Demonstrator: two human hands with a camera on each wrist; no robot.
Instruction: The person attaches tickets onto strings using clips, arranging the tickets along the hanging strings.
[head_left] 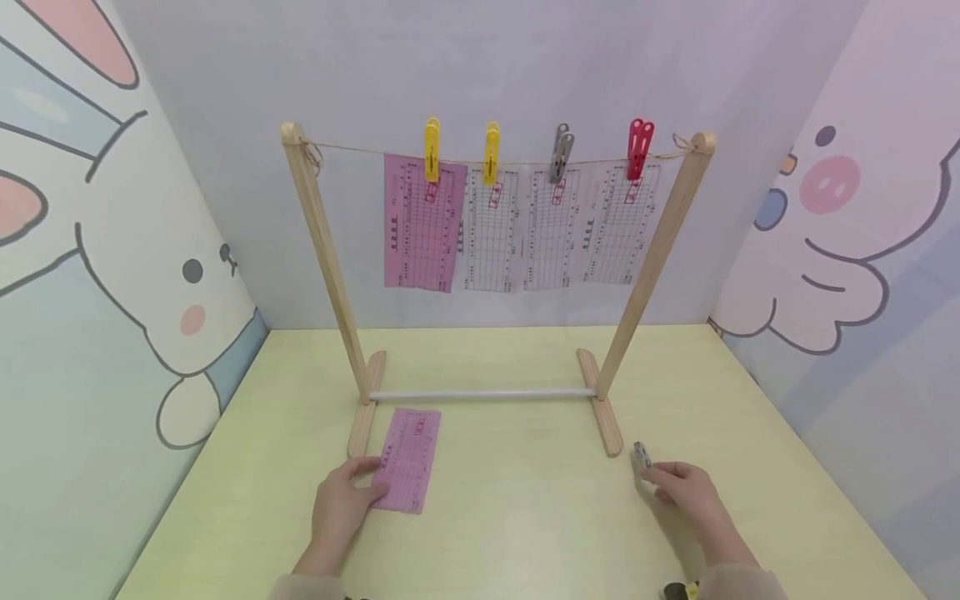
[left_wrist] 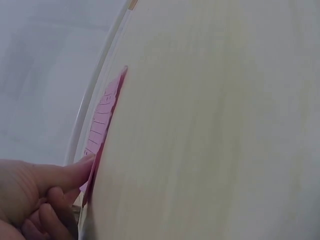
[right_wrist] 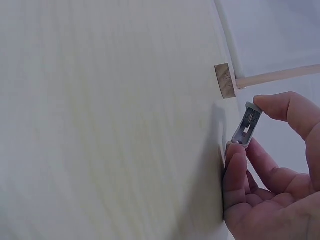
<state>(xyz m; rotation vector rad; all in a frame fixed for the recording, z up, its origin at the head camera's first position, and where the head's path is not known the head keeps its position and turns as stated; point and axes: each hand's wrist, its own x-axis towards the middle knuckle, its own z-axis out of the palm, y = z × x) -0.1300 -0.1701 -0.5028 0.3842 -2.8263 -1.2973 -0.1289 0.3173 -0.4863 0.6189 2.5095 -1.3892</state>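
Note:
My left hand [head_left: 339, 507] pinches the left edge of a pink printed slip of paper [head_left: 411, 458] over the table, left of centre. In the left wrist view the slip [left_wrist: 102, 117] is seen nearly edge-on, between thumb and fingers. On the right, my right hand [head_left: 692, 500] holds a grey clothespin [head_left: 641, 456] between thumb and fingertips. The right wrist view shows this clothespin [right_wrist: 247, 125] end-on, just off the tabletop. Between and beyond the hands stands a wooden rack with a string [head_left: 352, 149].
From the string hang a pink slip [head_left: 420, 242] and three white slips [head_left: 491, 242], clipped by two yellow clothespins [head_left: 432, 150], one grey [head_left: 561, 154] and one red [head_left: 639, 150]. The rack's feet [head_left: 600, 404] rest on the table. A black and yellow object [head_left: 677, 591] lies beside the right sleeve.

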